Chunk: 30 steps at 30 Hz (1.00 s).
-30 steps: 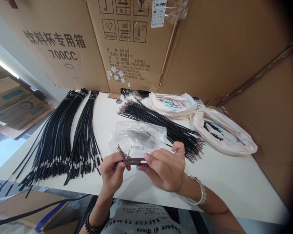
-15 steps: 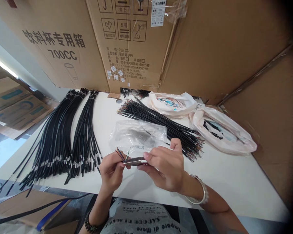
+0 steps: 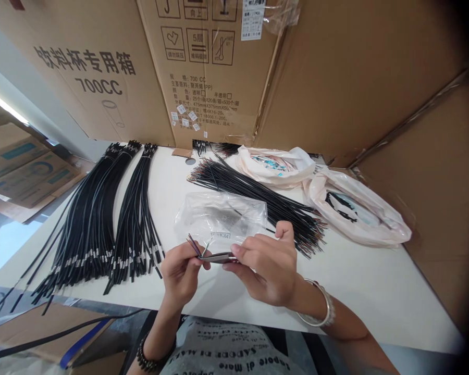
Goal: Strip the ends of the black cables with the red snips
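Note:
My left hand point(image 3: 180, 272) pinches a cable whose thin coloured wires point(image 3: 194, 245) fan out above the fingers. In my right hand point(image 3: 263, 268) is a slim metal tool point(image 3: 218, 258), held level, its tip at the wires beside my left fingertips. What the tool's tip does to the wires is too small to tell. Just behind both hands lies a clear plastic bag point(image 3: 219, 216) with something grey inside. A loose bundle of black cables point(image 3: 258, 195) with bared coloured ends lies behind and to the right of that bag.
Black cable bundles with pale bands point(image 3: 89, 224) cover the left of the white table point(image 3: 359, 291). Two open pinkish bags point(image 3: 275, 166) point(image 3: 359, 208) stand at the back right. Cardboard walls point(image 3: 328, 78) rise behind and at the right.
Both hands have shifted very slightly to the right, with the cable and tool still held. The tool appears turned a little between the fingers.

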Tool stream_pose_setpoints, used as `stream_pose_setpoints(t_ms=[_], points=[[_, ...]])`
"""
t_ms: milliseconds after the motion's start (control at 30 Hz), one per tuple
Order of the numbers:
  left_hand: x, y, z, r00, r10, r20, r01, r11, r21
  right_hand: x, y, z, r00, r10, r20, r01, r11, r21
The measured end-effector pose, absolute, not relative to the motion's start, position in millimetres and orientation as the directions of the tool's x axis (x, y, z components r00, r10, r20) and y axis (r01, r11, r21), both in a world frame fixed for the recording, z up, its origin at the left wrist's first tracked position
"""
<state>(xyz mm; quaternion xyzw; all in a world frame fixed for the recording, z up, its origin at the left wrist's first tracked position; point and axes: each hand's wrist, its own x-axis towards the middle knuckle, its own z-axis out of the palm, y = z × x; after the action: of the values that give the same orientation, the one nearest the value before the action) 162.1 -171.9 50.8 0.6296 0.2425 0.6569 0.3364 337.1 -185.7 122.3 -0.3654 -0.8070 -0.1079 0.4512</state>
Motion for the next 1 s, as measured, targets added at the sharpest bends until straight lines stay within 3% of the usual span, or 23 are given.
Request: stream_pose_setpoints(t_ms=[533, 667, 867, 1000], points=[[162, -169, 51, 0.008, 0.75, 0.662, -0.108, -0.657, 0.746, 336, -184, 121, -0.321, 0.525, 0.789, 0.703, 0.69, -0.173], [159, -168, 49, 0.009, 0.727, 0.686, -0.035, -0.686, 0.727, 336, -183, 122, -0.298, 0.555, 0.776, 0.651, 0.713, -0.26], [154, -168, 47, 0.023, 0.719, 0.695, 0.047, -0.695, 0.717, 338, -181, 128, -0.298, 0.709, 0.64, 0.576, 0.668, -0.471], [154, -168, 46, 0.044, 0.725, 0.687, 0.028, -0.689, 0.725, 339, -179, 131, -0.314, 0.732, 0.604, 0.552, 0.659, -0.512]])
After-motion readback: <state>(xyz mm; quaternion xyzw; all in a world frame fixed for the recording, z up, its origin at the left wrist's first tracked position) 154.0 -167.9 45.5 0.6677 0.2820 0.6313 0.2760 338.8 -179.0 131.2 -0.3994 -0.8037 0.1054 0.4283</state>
